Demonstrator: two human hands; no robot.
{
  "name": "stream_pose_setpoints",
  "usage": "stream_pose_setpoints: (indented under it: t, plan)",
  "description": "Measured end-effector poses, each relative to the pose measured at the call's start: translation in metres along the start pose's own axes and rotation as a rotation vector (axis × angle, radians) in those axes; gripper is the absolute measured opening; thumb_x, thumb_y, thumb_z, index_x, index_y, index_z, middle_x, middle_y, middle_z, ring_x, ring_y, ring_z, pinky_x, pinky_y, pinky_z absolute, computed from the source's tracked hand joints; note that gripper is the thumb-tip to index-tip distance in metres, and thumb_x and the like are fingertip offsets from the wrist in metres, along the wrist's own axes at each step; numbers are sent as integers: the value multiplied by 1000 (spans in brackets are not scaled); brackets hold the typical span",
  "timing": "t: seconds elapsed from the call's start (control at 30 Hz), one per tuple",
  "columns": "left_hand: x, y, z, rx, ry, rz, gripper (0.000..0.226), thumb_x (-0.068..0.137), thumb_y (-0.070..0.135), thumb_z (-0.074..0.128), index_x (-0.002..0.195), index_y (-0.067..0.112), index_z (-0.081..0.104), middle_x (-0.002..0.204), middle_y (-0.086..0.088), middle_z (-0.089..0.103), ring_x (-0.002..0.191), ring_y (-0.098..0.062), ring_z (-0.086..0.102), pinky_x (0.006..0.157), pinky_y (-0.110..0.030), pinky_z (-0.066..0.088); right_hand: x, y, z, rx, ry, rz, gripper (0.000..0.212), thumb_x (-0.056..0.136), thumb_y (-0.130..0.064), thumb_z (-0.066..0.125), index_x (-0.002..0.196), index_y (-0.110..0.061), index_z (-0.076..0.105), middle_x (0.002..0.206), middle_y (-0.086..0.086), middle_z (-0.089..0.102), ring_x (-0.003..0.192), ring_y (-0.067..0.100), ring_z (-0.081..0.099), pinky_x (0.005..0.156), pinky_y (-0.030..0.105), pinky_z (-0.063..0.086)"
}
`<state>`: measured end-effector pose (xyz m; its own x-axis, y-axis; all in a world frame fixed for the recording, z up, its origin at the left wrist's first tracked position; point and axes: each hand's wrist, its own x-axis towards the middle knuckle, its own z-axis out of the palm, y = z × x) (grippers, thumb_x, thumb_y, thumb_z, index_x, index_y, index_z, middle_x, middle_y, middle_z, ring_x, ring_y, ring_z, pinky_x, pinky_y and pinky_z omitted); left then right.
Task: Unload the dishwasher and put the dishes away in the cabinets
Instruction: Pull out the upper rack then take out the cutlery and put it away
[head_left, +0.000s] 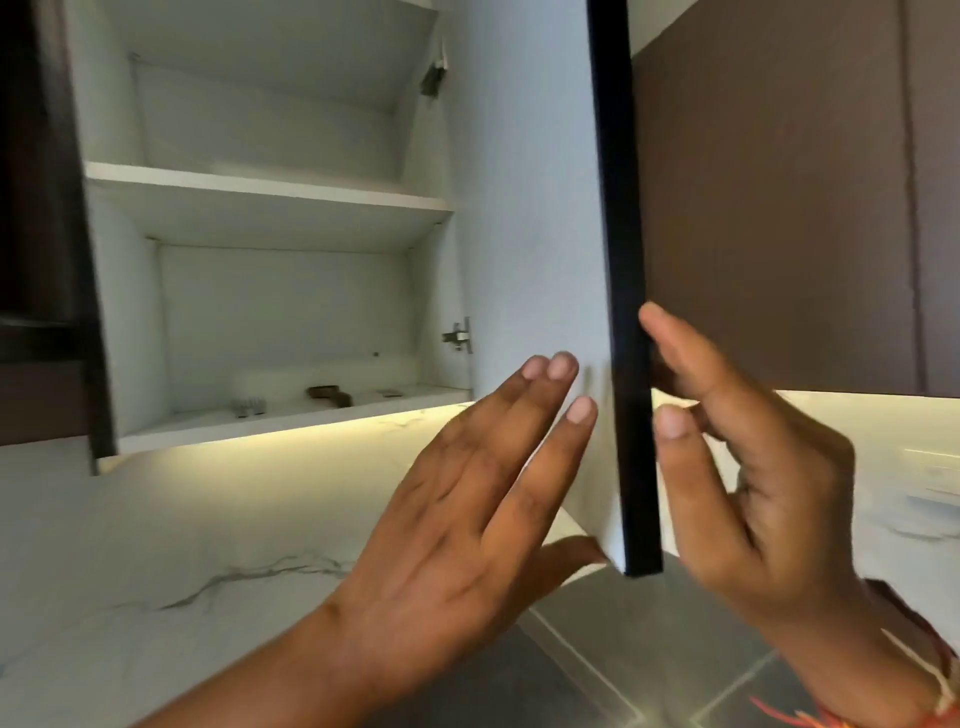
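The upper cabinet (270, 197) stands open, white inside, with two shelves. Its door (535, 234) points edge-on at me, its dark edge (623, 312) running down the middle of the view. My left hand (467, 509) lies flat with straight fingers against the door's white inner face, thumb at the door's bottom corner. My right hand (737, 467) is on the door's outer side, its index finger and thumb close to the dark edge, the other fingers loosely bent. Neither hand holds a dish, and no dishes or dishwasher are in view.
A few small dark items (330, 395) lie on the lower shelf. Metal hinges (460, 335) sit on the cabinet's right wall. A closed brown cabinet door (779, 182) is to the right. White marbled wall and counter (156, 545) lie below, lit by an under-cabinet strip; grey tiles (597, 654) at the bottom.
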<state>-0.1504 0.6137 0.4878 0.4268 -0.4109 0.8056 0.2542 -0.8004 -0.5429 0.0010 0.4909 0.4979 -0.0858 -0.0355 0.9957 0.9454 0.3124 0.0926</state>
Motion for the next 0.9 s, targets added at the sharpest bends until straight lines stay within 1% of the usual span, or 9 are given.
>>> stream_pose_setpoints:
  t: [0.1,0.2,0.3,0.4,0.57,0.67,0.73,0.8,0.9]
  plan:
    - [-33,-21,-30,123,22,-4,81,89,39,71,146,6,23,157,-15,24,145,-28,30,114,-40,33,0,-12,44,174,-102,-83,46,95,-15,48,139,-3,46,142,2,53,128,6,54,101,19,43]
    - [-64,-44,-54,282,0,-48,79,88,40,71,147,10,28,156,-12,27,144,-29,32,114,-42,33,0,-21,98,324,-216,-119,50,97,-20,49,144,-4,42,152,3,43,139,14,43,109,32,42]
    - [-95,-73,-73,396,-65,-111,82,90,40,69,150,8,24,161,-11,18,146,-32,26,118,-42,26,-3,-30,156,378,-334,-158,58,99,-33,48,150,-8,34,161,2,29,148,18,29,115,44,36]
    - [-130,-105,-90,444,-134,-211,84,92,42,63,153,8,15,163,-10,7,148,-33,20,119,-45,25,-4,-40,214,302,-420,-228,67,101,-46,42,157,-17,20,166,-1,13,152,19,13,118,53,28]
    - [-175,-152,-102,568,-165,-367,85,91,49,57,152,4,18,162,-11,13,148,-28,22,119,-41,27,-4,-58,294,138,-484,-284,70,101,-56,34,159,-25,8,166,-5,-1,153,16,-2,121,53,15]
    - [-196,-183,-100,588,-196,-440,88,89,50,60,152,3,20,161,-13,15,147,-28,25,114,-43,35,-3,-67,332,65,-517,-277,71,101,-61,26,159,-27,3,166,-6,-4,153,16,-4,121,53,16]
    - [-209,-201,-97,609,-242,-494,86,91,52,56,152,2,20,161,-13,14,148,-27,23,114,-43,36,-2,-70,355,23,-552,-275,72,100,-62,24,159,-28,1,166,-5,-6,153,16,-5,121,53,17]
    - [-220,-218,-93,637,-298,-548,83,94,55,47,152,1,22,161,-15,16,149,-25,18,116,-43,32,0,-70,376,-20,-587,-280,73,100,-63,25,159,-27,0,166,-5,-8,153,17,-6,121,53,17]
    - [-233,-243,-88,699,-414,-624,86,95,63,34,154,3,17,163,-12,8,151,-23,8,119,-39,21,3,-72,406,-83,-642,-275,76,99,-63,29,158,-27,-2,166,-5,-10,152,19,-7,120,53,17]
